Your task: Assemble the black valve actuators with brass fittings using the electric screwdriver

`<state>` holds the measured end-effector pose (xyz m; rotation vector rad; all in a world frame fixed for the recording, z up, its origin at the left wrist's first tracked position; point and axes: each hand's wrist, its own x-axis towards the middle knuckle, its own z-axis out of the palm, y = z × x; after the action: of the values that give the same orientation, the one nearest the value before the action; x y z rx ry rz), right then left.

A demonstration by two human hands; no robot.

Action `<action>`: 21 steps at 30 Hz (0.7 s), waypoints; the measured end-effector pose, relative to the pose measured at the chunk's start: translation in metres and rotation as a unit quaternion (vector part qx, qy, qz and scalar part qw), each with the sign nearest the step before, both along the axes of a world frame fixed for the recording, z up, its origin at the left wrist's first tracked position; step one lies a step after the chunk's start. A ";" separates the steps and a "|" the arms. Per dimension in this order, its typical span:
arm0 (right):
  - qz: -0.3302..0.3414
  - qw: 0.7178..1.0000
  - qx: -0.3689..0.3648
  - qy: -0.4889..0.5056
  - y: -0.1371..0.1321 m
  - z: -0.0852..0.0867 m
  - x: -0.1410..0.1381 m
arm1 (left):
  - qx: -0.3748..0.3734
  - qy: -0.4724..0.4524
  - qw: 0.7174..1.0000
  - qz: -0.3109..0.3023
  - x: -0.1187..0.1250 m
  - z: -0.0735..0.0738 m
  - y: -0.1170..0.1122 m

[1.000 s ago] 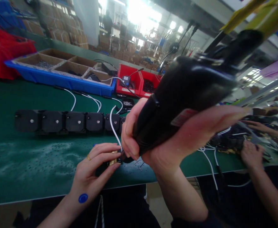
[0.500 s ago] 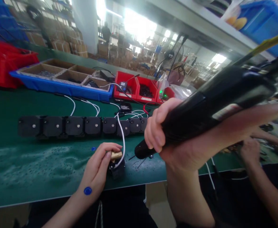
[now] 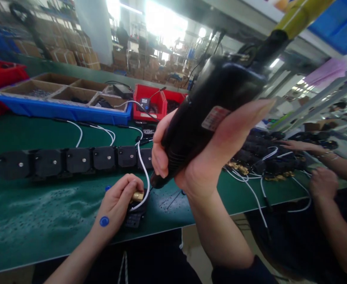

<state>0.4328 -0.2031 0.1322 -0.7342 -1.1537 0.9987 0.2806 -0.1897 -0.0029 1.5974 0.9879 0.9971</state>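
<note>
Both hands grip: left hand [image 3: 117, 203] pinches the small black brass-tipped part [image 3: 137, 196] on the green mat [image 3: 43, 205]; right hand [image 3: 191, 165], wrapped round the bulky black electric screwdriver [image 3: 217, 94], has swung its tip down beside that part.

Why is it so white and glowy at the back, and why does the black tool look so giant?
Head view: the bright patch at the back is blown-out glare; the black power screwdriver sits close to the wide lens, so it bulges.
</note>
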 end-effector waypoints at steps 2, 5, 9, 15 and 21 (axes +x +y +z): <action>0.008 1.000 -0.011 -0.003 0.001 0.000 -0.002 | 0.000 0.000 1.000 -0.001 0.000 -0.002 0.001; 0.020 0.999 -0.032 0.000 0.002 -0.003 -0.004 | 0.001 0.002 1.000 -0.003 -0.001 -0.003 0.001; 0.035 0.998 -0.046 -0.003 0.004 -0.006 -0.004 | 0.002 0.005 1.000 -0.003 0.000 0.000 0.000; 0.052 0.997 -0.052 -0.011 0.003 -0.004 -0.001 | 0.004 0.008 1.000 0.002 -0.001 0.002 0.000; 0.044 0.996 -0.072 -0.018 0.003 -0.006 -0.003 | 0.009 0.017 1.000 0.011 0.000 0.004 -0.001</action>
<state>0.4299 -0.2005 0.1257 -0.8235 -1.1628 1.1562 0.2806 -0.1907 0.0008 1.6255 1.0241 1.0006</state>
